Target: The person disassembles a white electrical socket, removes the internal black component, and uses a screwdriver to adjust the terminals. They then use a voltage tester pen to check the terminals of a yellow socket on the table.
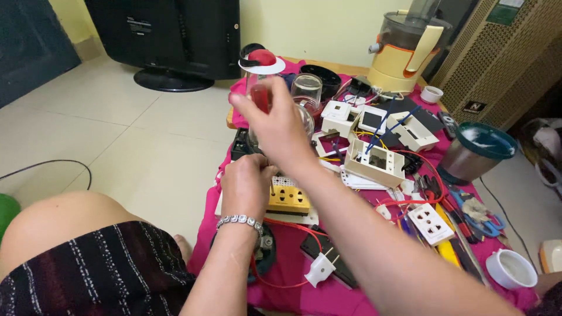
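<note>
Working surface: magenta cloth-covered low table, strewn with parts, wires and tools.
Landmark: yellow rectangular plastic socket block, lying flat near the table's left edge, loose red wire beside it.
Right hand: raised just above and behind the yellow block, fingers curled closed around a red-handled screwdriver, held upright.
Left hand: touching the yellow block's left end, fingers bent, pressing down; exact grasp hidden.
White open wall box: right of the yellow block, unwired.
White plug: in front of the block, loose.
Progress: seemingly mid-assembly, much unfinished.
</note>
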